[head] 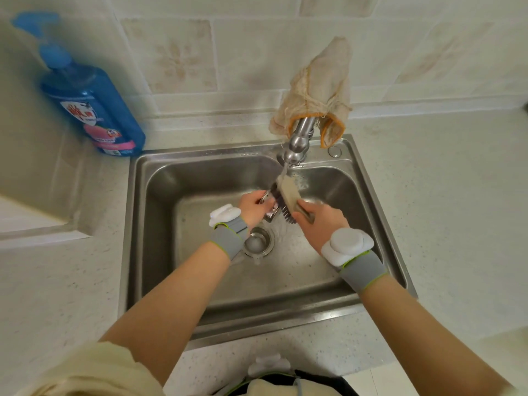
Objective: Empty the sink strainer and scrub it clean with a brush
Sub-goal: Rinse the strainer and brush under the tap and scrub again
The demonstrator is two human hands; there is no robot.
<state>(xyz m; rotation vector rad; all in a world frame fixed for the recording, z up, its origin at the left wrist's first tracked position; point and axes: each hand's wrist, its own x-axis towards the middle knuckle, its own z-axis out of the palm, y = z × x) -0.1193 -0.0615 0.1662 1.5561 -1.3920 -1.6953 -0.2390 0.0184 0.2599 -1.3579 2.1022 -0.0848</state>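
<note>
sink (pixel 371 201): we're over the basin, tap (pixel 297 144) running
brush (pixel 288 200): right hand (pixel 320 221) wrapped round its handle, long axis pointing up-left at the tap, bristles facing left
strainer (pixel 270 202): pinched in our left hand (pixel 251 205), touching the bristles, just left of the brush, so scrubbing probably means stroking along that axis

Soft, even light; wide-angle edges bend, blue bottle (pixel 94 107) blurred at left.
</note>
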